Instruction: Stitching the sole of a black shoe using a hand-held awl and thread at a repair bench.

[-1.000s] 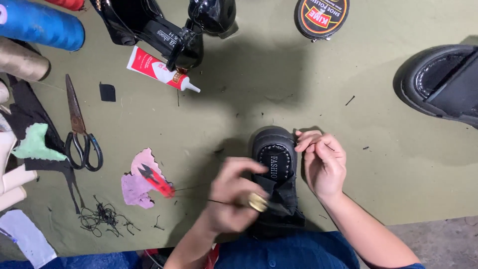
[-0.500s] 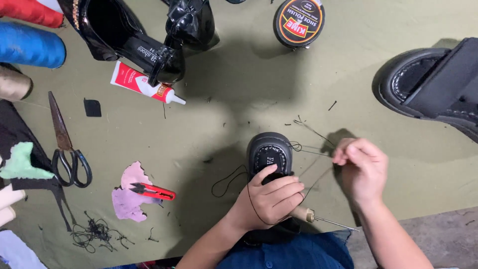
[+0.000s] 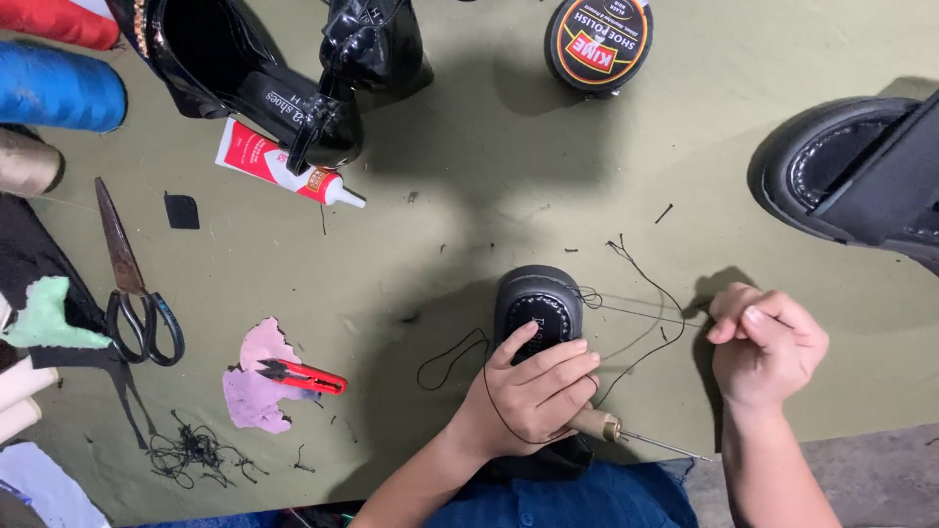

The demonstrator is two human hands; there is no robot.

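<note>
A small black shoe [image 3: 540,298] lies sole-up near the front edge of the olive-green mat [image 3: 469,215]. My left hand [image 3: 533,391] presses on its near end, fingers curled around a wooden-handled awl [image 3: 599,424] whose metal needle points right. My right hand [image 3: 768,347] is a closed fist to the right of the shoe, pinching black thread [image 3: 636,311] that runs taut back to the shoe. A slack loop of the same thread lies left of the shoe.
Glossy black shoes [image 3: 254,68] and a red-and-white glue tube [image 3: 279,166] lie at the back left. A round polish tin [image 3: 599,41] sits at the back, a black sandal [image 3: 851,166] at right. Scissors [image 3: 132,284], red snips [image 3: 303,374], fabric scraps and thread spools [image 3: 59,86] fill the left.
My right hand has drawn away from the shoe to the right, pulling the thread taut. My left hand has settled on the shoe with the awl in it.
</note>
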